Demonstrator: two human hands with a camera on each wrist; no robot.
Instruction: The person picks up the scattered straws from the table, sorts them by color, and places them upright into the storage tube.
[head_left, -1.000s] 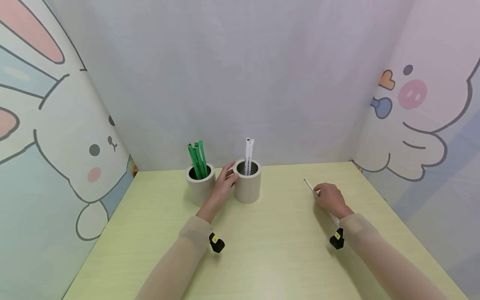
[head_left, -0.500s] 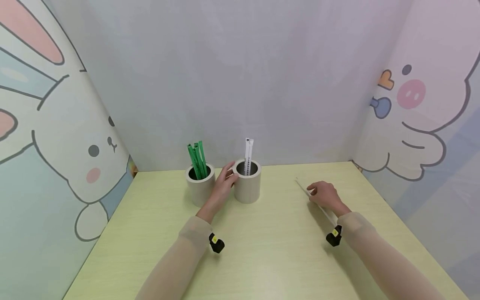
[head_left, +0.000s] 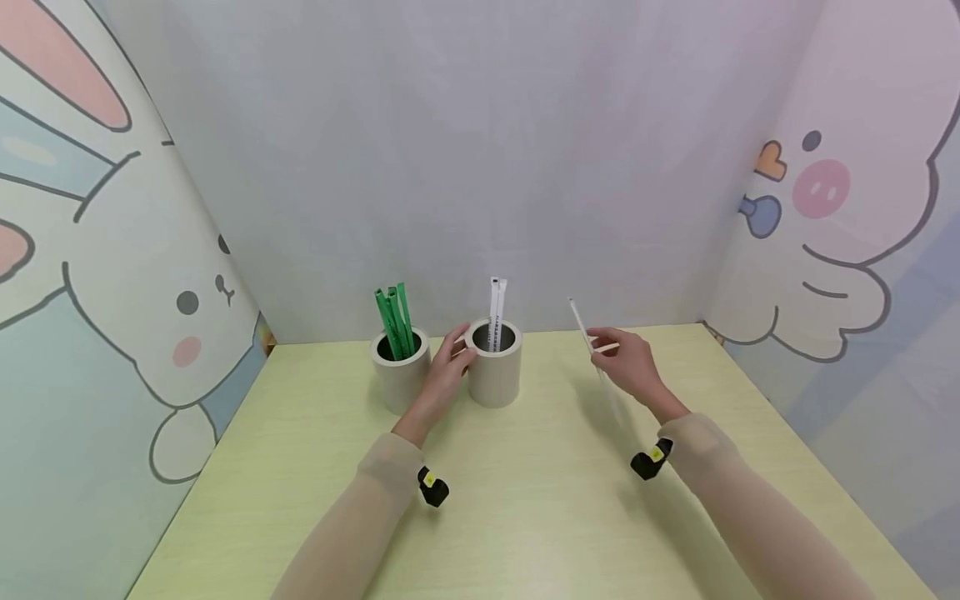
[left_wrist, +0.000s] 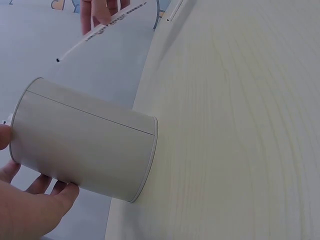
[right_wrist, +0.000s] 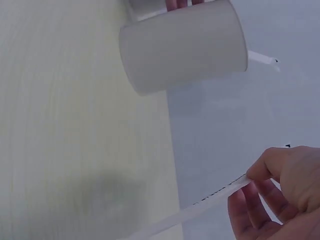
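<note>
Two off-white cylindrical cups stand near the table's back edge. The left cup [head_left: 401,385] holds several green straws [head_left: 395,321]; the right cup [head_left: 495,379] holds white straws [head_left: 497,312] with dark print. My left hand [head_left: 442,379] grips the right cup's left side, thumb in front and fingers toward the back; the left wrist view shows its fingertips on the wall of this cup [left_wrist: 85,140]. My right hand [head_left: 630,362] pinches a slim white straw [head_left: 581,323] between thumb and fingers, raised and tilted, to the right of the cups. Black print runs along this straw [right_wrist: 215,197].
The pale wooden table [head_left: 525,500] is bounded by a plain backdrop [head_left: 480,167] and cartoon-printed side panels [head_left: 135,350]. In the left wrist view a thin white strip [left_wrist: 175,9] with a dark end shows near the table's far edge; its kind is unclear.
My right hand has lifted the white straw off the table and moved left toward the cups, with the straw turning more upright. The left hand and both cups have stayed in place.
</note>
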